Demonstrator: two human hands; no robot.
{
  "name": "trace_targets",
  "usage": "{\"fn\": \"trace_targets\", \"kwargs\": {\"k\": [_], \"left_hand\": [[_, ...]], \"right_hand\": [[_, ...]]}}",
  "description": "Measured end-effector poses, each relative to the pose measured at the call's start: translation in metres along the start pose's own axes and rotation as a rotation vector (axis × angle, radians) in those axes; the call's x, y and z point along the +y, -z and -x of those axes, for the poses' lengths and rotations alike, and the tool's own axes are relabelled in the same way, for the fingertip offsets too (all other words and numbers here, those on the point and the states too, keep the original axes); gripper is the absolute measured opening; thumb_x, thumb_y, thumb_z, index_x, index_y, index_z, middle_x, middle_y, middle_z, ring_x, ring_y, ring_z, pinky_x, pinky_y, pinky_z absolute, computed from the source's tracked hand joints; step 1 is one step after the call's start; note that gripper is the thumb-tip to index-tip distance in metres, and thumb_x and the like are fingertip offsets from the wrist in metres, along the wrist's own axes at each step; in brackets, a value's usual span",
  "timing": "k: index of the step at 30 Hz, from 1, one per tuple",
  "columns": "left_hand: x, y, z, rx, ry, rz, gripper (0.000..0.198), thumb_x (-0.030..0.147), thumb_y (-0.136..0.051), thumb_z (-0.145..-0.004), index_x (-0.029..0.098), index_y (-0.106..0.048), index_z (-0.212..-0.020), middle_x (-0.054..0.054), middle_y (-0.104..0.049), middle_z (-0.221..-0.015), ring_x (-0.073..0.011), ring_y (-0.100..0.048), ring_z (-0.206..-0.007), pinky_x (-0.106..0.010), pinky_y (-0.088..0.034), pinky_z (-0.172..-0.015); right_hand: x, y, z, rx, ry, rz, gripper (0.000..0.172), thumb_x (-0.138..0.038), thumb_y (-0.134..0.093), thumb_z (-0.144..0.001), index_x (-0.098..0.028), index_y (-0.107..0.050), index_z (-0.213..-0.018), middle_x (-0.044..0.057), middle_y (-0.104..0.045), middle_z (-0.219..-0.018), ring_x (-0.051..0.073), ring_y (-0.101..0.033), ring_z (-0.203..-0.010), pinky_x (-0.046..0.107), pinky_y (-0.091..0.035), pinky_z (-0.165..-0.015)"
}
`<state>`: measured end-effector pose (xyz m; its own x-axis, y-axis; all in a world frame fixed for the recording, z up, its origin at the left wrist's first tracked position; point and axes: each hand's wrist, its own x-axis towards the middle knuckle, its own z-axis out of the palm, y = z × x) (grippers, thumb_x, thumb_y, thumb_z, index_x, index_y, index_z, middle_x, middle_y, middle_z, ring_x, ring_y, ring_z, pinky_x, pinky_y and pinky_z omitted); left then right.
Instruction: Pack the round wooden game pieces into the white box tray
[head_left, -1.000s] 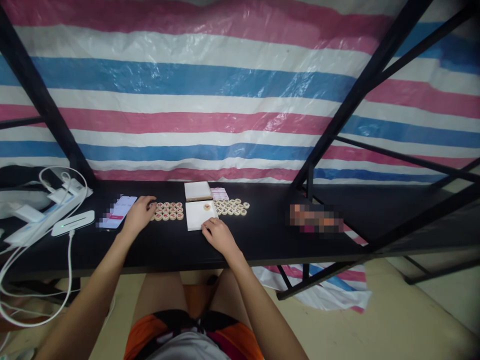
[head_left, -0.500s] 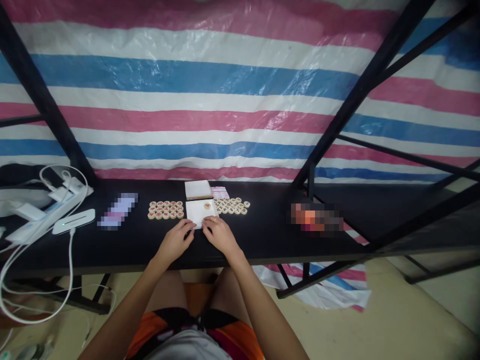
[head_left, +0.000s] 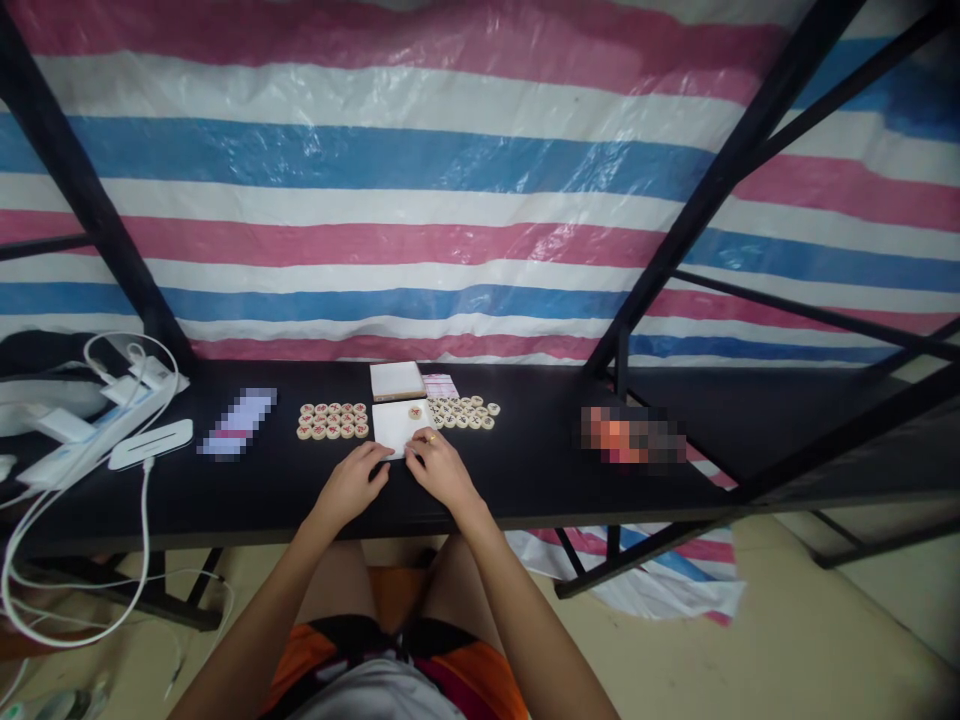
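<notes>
A white square sheet (head_left: 396,422) lies on the black table (head_left: 525,470) with one round wooden disc (head_left: 415,412) on it. My left hand (head_left: 352,482) and my right hand (head_left: 441,468) both rest at the sheet's near edge, fingers curled onto it. Left of the sheet, red-marked discs (head_left: 331,421) lie in neat rows. To its right lie dark-marked discs (head_left: 465,412). A white box (head_left: 396,380) and a small pink packet (head_left: 439,385) sit behind the sheet.
A blurred phone (head_left: 236,423) lies left of the discs. A power strip with chargers (head_left: 90,420), a white router (head_left: 150,444) and cables fill the far left. A blurred object (head_left: 631,436) lies to the right. Black frame bars (head_left: 697,200) slant overhead, with a striped tarp behind.
My left hand left the spot beside the phone and the red-marked discs and came to the sheet's near edge beside my right hand. My right hand barely moved.
</notes>
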<state>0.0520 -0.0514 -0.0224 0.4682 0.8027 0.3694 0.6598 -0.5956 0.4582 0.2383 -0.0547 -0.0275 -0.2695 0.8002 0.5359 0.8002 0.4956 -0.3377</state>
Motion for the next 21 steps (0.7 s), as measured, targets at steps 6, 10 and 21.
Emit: {"fn": "trace_targets", "kwargs": {"k": [6, 10, 21], "left_hand": [[-0.0005, -0.0004, 0.0003, 0.001, -0.005, -0.001, 0.026, 0.021, -0.045, -0.087, 0.020, -0.062, -0.108, -0.006, -0.061, -0.103, -0.0188, -0.058, -0.096, -0.032, -0.047, -0.086], [-0.0010, -0.0007, 0.0001, -0.003, 0.000, -0.006, 0.026, 0.021, -0.045, -0.088, 0.020, -0.062, -0.108, -0.006, -0.061, -0.103, -0.0190, -0.059, -0.096, -0.032, -0.047, -0.086], [-0.0004, 0.0002, 0.0007, -0.001, 0.006, 0.008, 0.026, 0.021, -0.046, -0.087, 0.020, -0.062, -0.108, -0.006, -0.062, -0.103, -0.0188, -0.059, -0.096, -0.032, -0.047, -0.087]], "right_hand": [[0.0019, -0.0041, 0.0005, -0.003, 0.002, 0.016, 0.022, -0.020, -0.047, -0.089, -0.017, -0.068, -0.088, 0.007, -0.060, -0.093, 0.018, -0.057, -0.089, 0.030, -0.045, -0.086], [0.0024, -0.0049, 0.0005, -0.001, 0.004, 0.014, 0.021, -0.019, -0.047, -0.089, -0.017, -0.068, -0.088, 0.007, -0.061, -0.093, 0.017, -0.057, -0.089, 0.029, -0.045, -0.086], [0.0025, -0.0056, 0.0006, 0.001, 0.008, 0.032, 0.021, -0.019, -0.047, -0.089, -0.016, -0.068, -0.087, 0.007, -0.062, -0.092, 0.017, -0.057, -0.087, 0.030, -0.045, -0.086]]}}
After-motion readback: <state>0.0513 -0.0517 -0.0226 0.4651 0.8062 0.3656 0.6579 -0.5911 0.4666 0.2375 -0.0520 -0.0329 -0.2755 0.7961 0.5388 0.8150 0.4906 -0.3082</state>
